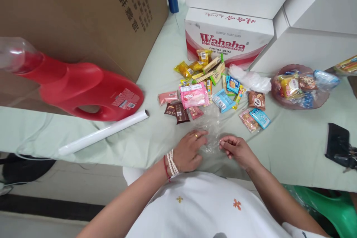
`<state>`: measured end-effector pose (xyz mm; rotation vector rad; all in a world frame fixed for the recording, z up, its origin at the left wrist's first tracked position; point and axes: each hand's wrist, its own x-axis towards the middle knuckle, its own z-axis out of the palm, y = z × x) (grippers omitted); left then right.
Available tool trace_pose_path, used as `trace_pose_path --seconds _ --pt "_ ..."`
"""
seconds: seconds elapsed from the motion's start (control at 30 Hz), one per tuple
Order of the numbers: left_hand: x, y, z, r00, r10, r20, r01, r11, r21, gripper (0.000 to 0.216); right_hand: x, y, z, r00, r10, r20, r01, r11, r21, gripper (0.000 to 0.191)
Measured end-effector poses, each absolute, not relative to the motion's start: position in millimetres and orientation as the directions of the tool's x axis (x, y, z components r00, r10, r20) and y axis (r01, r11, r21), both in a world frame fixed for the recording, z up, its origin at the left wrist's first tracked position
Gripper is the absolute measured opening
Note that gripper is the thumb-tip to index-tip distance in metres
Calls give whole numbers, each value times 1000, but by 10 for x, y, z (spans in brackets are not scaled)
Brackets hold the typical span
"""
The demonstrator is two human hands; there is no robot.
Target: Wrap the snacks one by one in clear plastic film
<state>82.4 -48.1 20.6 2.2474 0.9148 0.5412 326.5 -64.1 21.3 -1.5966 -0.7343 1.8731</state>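
A crumpled clear plastic bag (212, 137) lies on the cloth between my two hands. My left hand (191, 151), with a ring and beaded bracelets, rests at the bag's left side, fingertips touching it and the thumb apart from the fingers. At the bag's right edge, my right hand (237, 150) is closed in a pinch on the film. Just beyond them is a heap of wrapped snacks: a pink nabati packet (194, 96), a dark brown packet (182, 113), a light blue packet (224, 100) and yellow packets (184, 70). A brown packet (257, 100) sits further right.
A pink glass bowl (318, 100) holds more packets. Behind the heap stands a Wahaha carton (228, 39). To the left are a large red jug (95, 91), a white tube (104, 132) and a big cardboard box (83, 15). A black phone (338, 143) lies at right.
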Motion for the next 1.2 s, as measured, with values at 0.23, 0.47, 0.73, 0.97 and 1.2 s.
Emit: trace_pose_path --seconds 0.23,0.47,0.73,0.97,1.2 --pt "1079 -508 255 584 811 14 519 -386 763 48 3109 -592 280 -268 725 -634 -235 -687 -687 41" --pt "1000 -452 195 416 909 13 296 -149 944 14 3050 -511 269 -271 763 -587 -282 -646 -709 38" --pt "1001 -423 248 226 967 -116 171 78 982 22 3033 -538 263 -282 752 -596 -255 -658 -709 39" --pt "1050 -411 263 232 966 -114 187 71 980 15 3019 -524 305 -227 799 -558 -188 -598 -779 39" --pt "1039 -415 289 222 962 -157 133 130 983 17 2987 -532 371 -211 784 -583 -154 -616 -773 38"
